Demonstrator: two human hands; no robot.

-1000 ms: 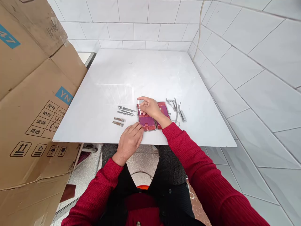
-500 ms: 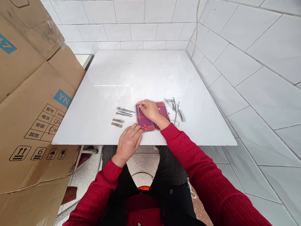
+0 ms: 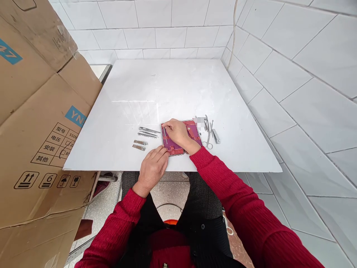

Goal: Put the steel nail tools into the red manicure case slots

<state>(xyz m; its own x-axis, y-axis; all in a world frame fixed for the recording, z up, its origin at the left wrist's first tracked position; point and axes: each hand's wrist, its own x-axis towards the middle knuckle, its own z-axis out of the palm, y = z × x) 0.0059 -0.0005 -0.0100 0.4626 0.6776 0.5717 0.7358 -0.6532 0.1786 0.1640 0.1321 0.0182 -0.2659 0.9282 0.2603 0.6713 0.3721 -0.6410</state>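
An open manicure case with a purple lining and red trim lies near the table's front edge. My left hand grips its lower left corner, fingertips on the rim. Over the case's left half, my right hand pinches a thin metal manicure tool near the upper left corner. That tool lies along the left side by the row of red elastic loops; my fingers hide part of it. Left of the case are several slim metal tools and two small nail clippers.
Right of the case lie small scissors, a larger nail clipper and cuticle nippers. All rest on a white table. A large cardboard box stands at the left, and tiled walls close off the back and right.
My right hand has barely shifted, still pinching at the case's upper left. My left hand stays on the lower left corner.
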